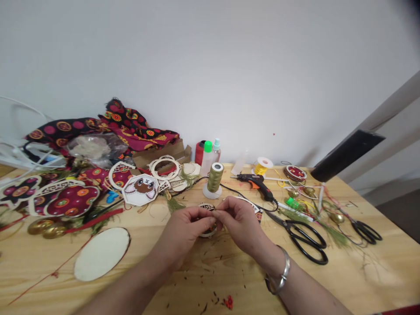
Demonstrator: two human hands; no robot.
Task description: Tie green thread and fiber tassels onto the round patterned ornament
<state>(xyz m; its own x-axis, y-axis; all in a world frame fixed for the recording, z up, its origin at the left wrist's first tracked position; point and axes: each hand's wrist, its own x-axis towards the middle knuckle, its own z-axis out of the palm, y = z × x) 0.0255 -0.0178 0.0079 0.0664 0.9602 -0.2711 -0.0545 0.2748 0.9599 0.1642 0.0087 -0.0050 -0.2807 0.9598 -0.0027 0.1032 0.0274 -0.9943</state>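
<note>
Over the middle of the wooden table [144, 267], my left hand [185, 227] and my right hand [241, 223] meet with thumbs and fingers pinched together. What lies between the fingertips is too small and covered to make out. Directly behind and below them shows a round ornament [207, 205] with a pale cut-out lattice edge; my fingers hide most of it. Just beyond stands a spool of olive-green thread [215, 179]. Under my right hand, a patterned piece with a white edge [258, 213] is partly covered. Large black-handled scissors [305, 240] lie to the right.
A glue gun [257, 183], green-capped bottle [207, 159] and yellow thread spool [262, 165] stand behind. Left are patterned fabric [131, 124], a sheep-face ornament [142, 189] and a white oval piece [102, 253]. Smaller scissors [366, 231] lie far right. A wall rises behind.
</note>
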